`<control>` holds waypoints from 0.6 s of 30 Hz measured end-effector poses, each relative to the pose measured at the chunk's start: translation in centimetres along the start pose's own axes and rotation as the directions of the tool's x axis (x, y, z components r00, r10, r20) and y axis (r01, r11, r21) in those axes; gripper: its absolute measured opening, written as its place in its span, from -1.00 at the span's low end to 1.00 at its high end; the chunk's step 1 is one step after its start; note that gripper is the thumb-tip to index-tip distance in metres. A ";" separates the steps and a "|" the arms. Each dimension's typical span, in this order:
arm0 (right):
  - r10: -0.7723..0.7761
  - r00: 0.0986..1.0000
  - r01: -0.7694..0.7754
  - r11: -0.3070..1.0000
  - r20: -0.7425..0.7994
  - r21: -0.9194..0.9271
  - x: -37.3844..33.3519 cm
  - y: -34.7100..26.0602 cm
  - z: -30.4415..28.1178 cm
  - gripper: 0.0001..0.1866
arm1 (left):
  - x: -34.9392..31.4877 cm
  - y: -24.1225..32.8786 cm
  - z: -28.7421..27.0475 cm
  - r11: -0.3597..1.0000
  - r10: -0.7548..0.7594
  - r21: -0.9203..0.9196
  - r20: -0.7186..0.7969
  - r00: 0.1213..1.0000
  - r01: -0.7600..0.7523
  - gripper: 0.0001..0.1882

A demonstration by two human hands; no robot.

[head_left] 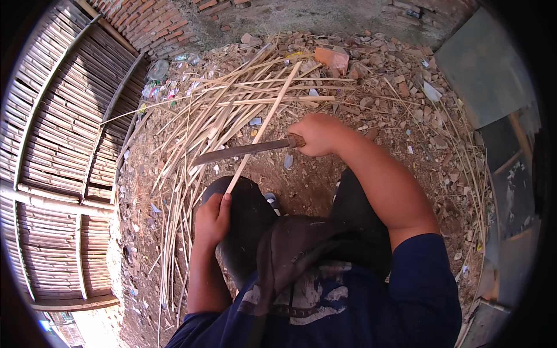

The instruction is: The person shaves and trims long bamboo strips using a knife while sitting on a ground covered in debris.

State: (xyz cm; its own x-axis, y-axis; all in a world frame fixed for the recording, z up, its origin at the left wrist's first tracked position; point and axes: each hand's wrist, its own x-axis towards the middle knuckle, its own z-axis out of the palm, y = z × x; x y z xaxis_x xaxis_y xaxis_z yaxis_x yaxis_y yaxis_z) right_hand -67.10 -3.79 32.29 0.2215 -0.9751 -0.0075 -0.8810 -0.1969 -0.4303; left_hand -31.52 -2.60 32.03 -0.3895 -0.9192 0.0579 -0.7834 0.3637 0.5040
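Note:
My right hand (pixel 316 134) is wrapped round the wooden handle of a long machete (pixel 238 151), whose dark blade points to the left. Closed on the lower end of a pale bamboo strip (pixel 271 111) is my left hand (pixel 213 219), beside my left knee. The strip slants up and away to the right, and the blade crosses it partway along. Whether the blade touches the strip or only passes over it, I cannot tell. Beyond my hands, a loose pile of split bamboo strips (pixel 223 113) lies on the ground.
A slatted bamboo wall (pixel 52 110) stands at the left, a brick wall (pixel 148 26) at the back. Broken bricks, including a larger orange brick (pixel 332 59), and litter cover the ground. Grey panels (pixel 487 69) lean at the right. Long thin strips (pixel 484 214) lie near them.

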 end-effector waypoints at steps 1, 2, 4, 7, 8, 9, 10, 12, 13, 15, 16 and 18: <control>-0.040 0.998 0.044 0.995 0.049 -0.085 0.0 -0.6 0.2 -0.76 | 0.0 0.1 0.1 1.000 0.009 0.019 0.005 1.000 -0.010 -0.54; -0.059 0.995 0.065 0.994 0.075 -0.086 0.1 -0.3 0.2 -0.72 | 0.0 0.3 0.1 0.999 0.022 0.036 0.005 1.000 -0.022 -0.54; 0.071 0.997 -0.073 0.993 0.030 0.089 0.6 3.5 0.1 -0.67 | -0.5 0.3 0.1 0.999 0.017 0.050 0.021 1.000 -0.018 -0.54; 0.301 0.948 -0.259 0.920 -0.107 0.293 0.4 9.0 -1.0 -0.60 | 0.1 0.2 -0.2 1.000 -0.001 0.029 0.011 1.000 0.000 -0.54; 0.386 0.911 -0.313 0.876 -0.145 0.366 0.3 8.7 -1.6 -0.58 | -0.1 0.1 -0.3 1.000 -0.007 0.027 0.020 1.000 0.006 -0.54; 0.372 0.915 -0.299 0.884 -0.156 0.360 0.3 8.2 -1.7 -0.59 | -0.2 0.1 -0.3 1.000 -0.011 0.025 0.029 1.000 0.010 -0.54; 0.360 0.918 -0.285 0.891 -0.168 0.353 0.0 7.5 -1.7 -0.59 | -0.1 0.2 -0.4 1.000 -0.013 -0.012 0.025 1.000 0.013 -0.53; 0.246 0.958 -0.199 0.940 -0.146 0.276 0.1 5.4 -1.1 -0.61 | -0.1 0.2 -0.2 0.998 -0.022 -0.059 -0.001 1.000 0.022 -0.53; 0.168 0.982 -0.151 0.972 -0.084 0.180 0.2 4.3 -0.5 -0.61 | -0.1 0.1 0.0 0.996 -0.029 -0.081 -0.010 1.000 0.029 -0.53; 0.019 0.998 -0.018 1.000 0.062 -0.008 -0.1 0.9 -0.5 -0.61 | -0.1 0.0 -0.1 0.998 -0.036 -0.051 0.017 0.999 0.037 -0.54; -0.004 0.996 0.003 1.000 0.091 0.009 0.0 0.9 -0.5 -0.61 | -0.1 -0.3 0.0 0.999 -0.020 -0.027 0.028 0.999 0.021 -0.55; -0.055 0.988 0.048 0.998 0.146 0.051 0.1 1.2 -0.7 -0.59 | -0.2 -0.5 -0.2 0.999 -0.005 -0.037 0.050 0.999 0.007 -0.55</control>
State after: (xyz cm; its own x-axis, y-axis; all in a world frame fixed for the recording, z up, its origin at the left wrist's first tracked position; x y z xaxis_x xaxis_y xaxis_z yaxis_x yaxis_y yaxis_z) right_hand -68.39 -4.17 32.38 0.3280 -0.9376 -0.1156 -0.8468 -0.2376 -0.4758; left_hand -30.96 -2.68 31.94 -0.4090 -0.9125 0.0120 -0.7676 0.3511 0.5363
